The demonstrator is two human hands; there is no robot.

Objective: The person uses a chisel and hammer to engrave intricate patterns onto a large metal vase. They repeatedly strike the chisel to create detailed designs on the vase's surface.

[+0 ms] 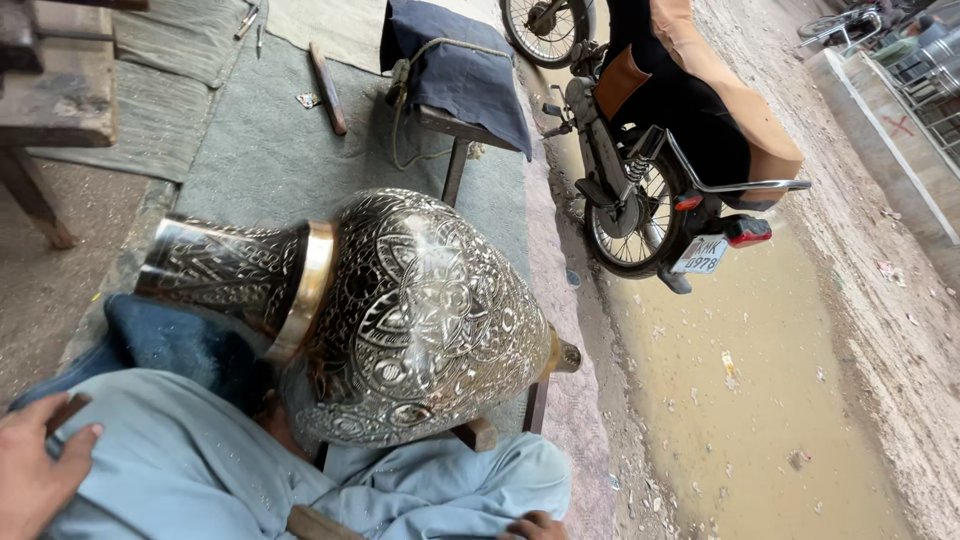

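A large engraved metal vase (420, 320) with a brass collar and a dark flared neck (225, 265) lies on its side across my lap, on light blue clothing (200, 470) and a dark blue cloth (165, 345). My left hand (35, 470) is at the bottom left, clear of the vase, with its fingers curled around a short brown wooden handle (66, 412). Only the knuckles of my right hand (535, 525) show at the bottom edge, resting on the blue cloth below the vase's foot. Neither hand touches the vase.
A parked motorcycle (650, 150) stands beside a muddy puddle (740, 400). A stool with a dark blue cushion (455, 70) and a rope sits on a grey mat (270, 150), with a wooden stick (327, 90) nearby. A wooden bench (55, 100) is at the upper left.
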